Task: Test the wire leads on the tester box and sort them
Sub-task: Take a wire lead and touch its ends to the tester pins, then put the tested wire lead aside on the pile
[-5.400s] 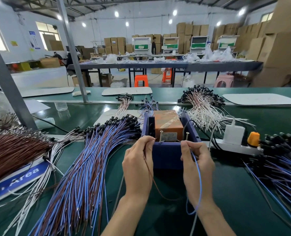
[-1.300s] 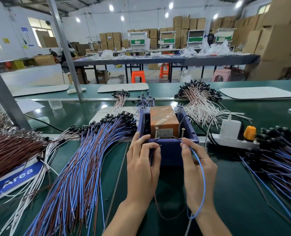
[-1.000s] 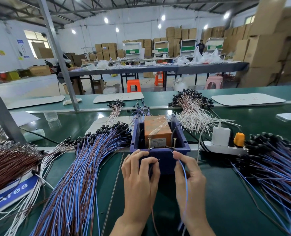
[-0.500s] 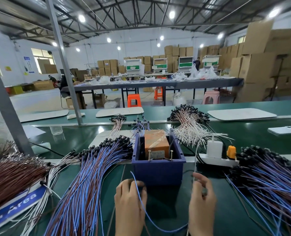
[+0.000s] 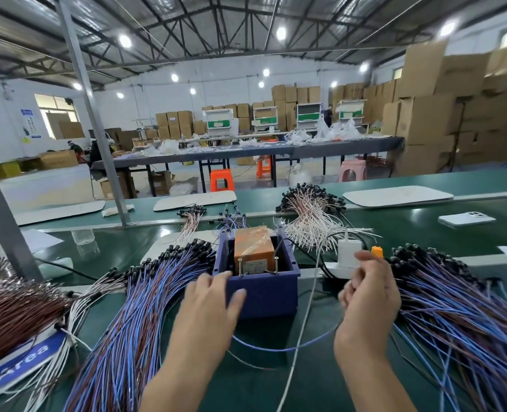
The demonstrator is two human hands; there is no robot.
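The blue tester box (image 5: 264, 289) stands in the middle of the green bench, with an orange block (image 5: 253, 248) and two upright metal pins inside it. My left hand (image 5: 207, 307) hovers at the box's front left corner, its fingers straight and spread. A single blue wire lead (image 5: 279, 348) sags across the bench from beneath that palm to my right hand (image 5: 368, 295). The right hand is curled round the lead's other end, right of the box and beside the right pile. The lead's left end is hidden under my left hand.
A long pile of blue-and-brown leads (image 5: 133, 307) lies left of the box and another pile (image 5: 454, 307) to the right. Brown leads (image 5: 8, 316) fill the far left. White leads (image 5: 311, 221), a power strip with a charger (image 5: 347, 254) and a phone (image 5: 466, 219) lie behind.
Both hands have come off the tester pins and drawn the blue lead back towards me. My right hand has moved right towards the right pile, my left hand has opened, and the view has tilted up.
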